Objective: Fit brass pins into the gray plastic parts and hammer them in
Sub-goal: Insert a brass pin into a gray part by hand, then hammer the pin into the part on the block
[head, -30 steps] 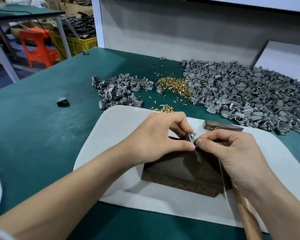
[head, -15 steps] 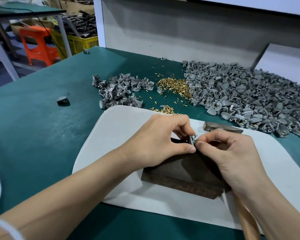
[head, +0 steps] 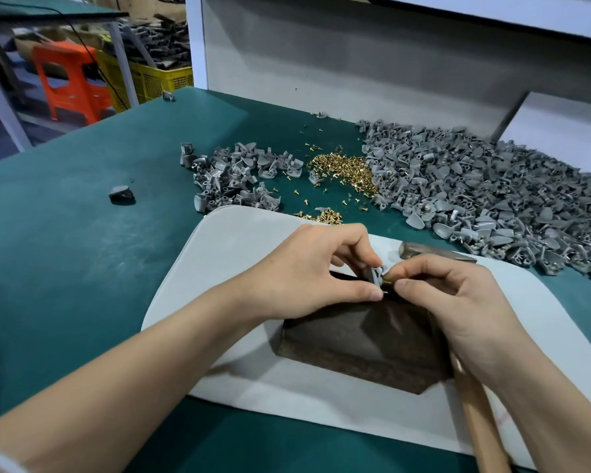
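My left hand (head: 307, 268) pinches a small gray plastic part (head: 375, 275) between thumb and fingers, over the far edge of a dark block (head: 362, 339). My right hand (head: 457, 302) pinches a brass pin (head: 387, 280) whose tip touches the part's right side. The hammer lies under my right wrist: its metal head (head: 423, 251) shows beyond my fingers and its wooden handle (head: 481, 425) runs toward me. A heap of brass pins (head: 341, 169) lies farther back on the table.
The block sits on a white mat (head: 225, 261) on the green table (head: 65, 254). A large pile of gray parts (head: 492, 192) fills the right, a smaller pile (head: 239, 175) the left. One dark part (head: 120, 192) lies alone at left. A wall panel (head: 355, 63) stands behind.
The fingertips of both hands have parted slightly, so the brass pin now shows at the part's right side. The head camera has tilted a little.
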The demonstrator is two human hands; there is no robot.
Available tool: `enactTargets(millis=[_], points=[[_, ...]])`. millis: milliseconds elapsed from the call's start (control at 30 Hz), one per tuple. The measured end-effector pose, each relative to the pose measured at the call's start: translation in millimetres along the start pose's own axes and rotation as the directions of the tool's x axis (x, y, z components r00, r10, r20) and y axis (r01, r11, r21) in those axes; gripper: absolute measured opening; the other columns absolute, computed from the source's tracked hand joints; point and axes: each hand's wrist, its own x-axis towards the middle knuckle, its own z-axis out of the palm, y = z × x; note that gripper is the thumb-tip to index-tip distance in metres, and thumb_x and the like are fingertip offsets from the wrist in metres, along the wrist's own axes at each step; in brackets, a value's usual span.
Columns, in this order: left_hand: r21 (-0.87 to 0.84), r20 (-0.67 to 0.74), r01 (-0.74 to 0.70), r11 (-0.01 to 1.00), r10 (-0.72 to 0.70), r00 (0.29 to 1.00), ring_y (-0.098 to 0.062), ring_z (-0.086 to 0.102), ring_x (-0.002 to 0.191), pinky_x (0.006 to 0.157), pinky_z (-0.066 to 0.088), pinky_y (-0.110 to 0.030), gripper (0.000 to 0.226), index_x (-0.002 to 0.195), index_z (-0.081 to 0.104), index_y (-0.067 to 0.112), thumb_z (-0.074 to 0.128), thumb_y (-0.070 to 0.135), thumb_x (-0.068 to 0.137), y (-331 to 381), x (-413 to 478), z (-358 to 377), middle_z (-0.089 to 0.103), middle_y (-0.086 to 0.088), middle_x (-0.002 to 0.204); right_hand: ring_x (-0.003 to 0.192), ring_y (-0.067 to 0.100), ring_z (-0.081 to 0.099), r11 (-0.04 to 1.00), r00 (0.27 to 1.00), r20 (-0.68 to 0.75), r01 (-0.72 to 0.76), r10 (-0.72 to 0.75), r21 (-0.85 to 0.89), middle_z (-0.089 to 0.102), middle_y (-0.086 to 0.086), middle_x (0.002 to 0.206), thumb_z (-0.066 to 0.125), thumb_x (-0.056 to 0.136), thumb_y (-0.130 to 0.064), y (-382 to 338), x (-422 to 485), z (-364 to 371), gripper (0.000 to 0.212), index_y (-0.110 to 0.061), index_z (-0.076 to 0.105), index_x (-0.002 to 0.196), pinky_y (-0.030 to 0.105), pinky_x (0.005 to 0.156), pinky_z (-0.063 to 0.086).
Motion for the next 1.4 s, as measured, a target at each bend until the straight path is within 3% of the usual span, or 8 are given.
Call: enactTargets(millis=[533, 700, 833, 933, 1100, 1167, 1267, 1400], points=[[0.041, 0.007, -0.054, 0.998, 0.054, 0.999, -0.004, 0.064, 0.083, 0.082, 0.049, -0.020, 0.023, 0.092, 0.062, 0.008, 0.078, 0.009, 0.076, -4, 1, 1, 0.070, 0.002, 0.087, 0.060, 0.000, 0.057, 0.992, 0.994, 0.018, 0.109, -0.108, -0.061, 0.065, -0.007, 0.064, 0.069, 0.079, -0.001, 0, 1, 0, 0.021, -0.021, 0.070, 0.071, 0.009, 0.057, 0.043], [0.073, 0.053, -0.108, 0.991, 0.105, 0.993, -0.002, 0.063, 0.089, 0.082, 0.045, -0.013, 0.028, 0.101, 0.061, 0.015, 0.075, 0.006, 0.078, -5, 1, 1, 0.069, 0.005, 0.095, 0.071, 0.008, 0.055, 0.743, 0.907, -0.245, 0.102, -0.342, -0.662, 0.059, -0.008, 0.077, 0.066, 0.080, -0.013, 6, 5, -17, 0.009, -0.021, 0.064, 0.074, 0.013, 0.063, 0.037], [0.060, 0.052, -0.094, 0.994, 0.091, 0.995, 0.001, 0.063, 0.090, 0.090, 0.047, -0.026, 0.025, 0.100, 0.066, 0.017, 0.072, 0.004, 0.080, -3, -1, 0, 0.070, 0.006, 0.097, 0.075, 0.025, 0.054, 0.532, 0.917, -0.396, -0.359, 0.048, -0.767, 0.063, 0.005, 0.083, 0.061, 0.083, -0.048, 22, 11, -41, 0.027, -0.021, 0.055, 0.083, 0.030, 0.064, 0.038], [0.018, 0.038, -0.059, 0.998, 0.058, 0.998, -0.002, 0.066, 0.088, 0.089, 0.050, -0.029, 0.015, 0.091, 0.068, 0.007, 0.069, -0.003, 0.079, -1, 2, -2, 0.072, 0.001, 0.094, 0.071, 0.026, 0.049, 0.464, 0.900, -0.399, -0.433, 0.175, -0.773, 0.062, 0.005, 0.077, 0.063, 0.081, -0.051, 29, 15, -38, 0.031, -0.023, 0.051, 0.075, 0.031, 0.061, 0.036], [-0.074, 0.026, 0.025, 0.997, -0.023, 0.999, -0.008, 0.066, 0.085, 0.087, 0.052, -0.026, 0.012, 0.083, 0.067, 0.009, 0.073, 0.000, 0.078, -2, -13, -1, 0.073, -0.007, 0.094, 0.059, 0.021, 0.054, 0.561, 0.858, -0.493, -0.480, 0.142, -0.675, 0.059, -0.001, 0.054, 0.071, 0.073, -0.040, 19, 4, -32, 0.029, -0.015, 0.062, 0.061, 0.026, 0.050, 0.032], [-0.142, 0.010, 0.056, 0.988, -0.055, 0.998, -0.006, 0.066, 0.089, 0.089, 0.050, -0.022, 0.010, 0.082, 0.069, 0.011, 0.073, 0.003, 0.078, -10, -20, 0, 0.073, -0.003, 0.097, 0.050, 0.020, 0.059, 0.774, 0.836, -0.476, -0.485, 0.273, -0.408, 0.062, 0.003, 0.049, 0.071, 0.077, -0.034, 16, -4, -36, 0.027, -0.011, 0.066, 0.065, 0.023, 0.044, 0.038], [-0.140, -0.005, 0.072, 0.988, -0.073, 0.997, -0.003, 0.064, 0.095, 0.091, 0.045, -0.015, 0.008, 0.080, 0.072, 0.015, 0.074, 0.008, 0.079, -11, -26, -2, 0.070, 0.002, 0.103, 0.028, 0.015, 0.043, 0.838, 0.813, -0.201, -0.527, 0.546, 0.143, 0.051, 0.005, 0.042, 0.063, 0.084, -0.026, 8, -17, -48, 0.030, -0.003, 0.058, 0.065, 0.017, 0.031, 0.036], [-0.147, 0.015, 0.115, 0.982, -0.114, 0.993, -0.002, 0.061, 0.100, 0.091, 0.042, -0.011, 0.006, 0.080, 0.070, 0.010, 0.071, 0.005, 0.081, -9, -26, -3, 0.066, 0.002, 0.114, 0.030, 0.009, 0.031, 0.802, 0.851, -0.004, -0.495, 0.526, 0.334, 0.036, -0.001, 0.044, 0.042, 0.089, -0.011, -14, -27, -40, 0.025, -0.011, 0.036, 0.065, 0.016, 0.030, 0.028]])
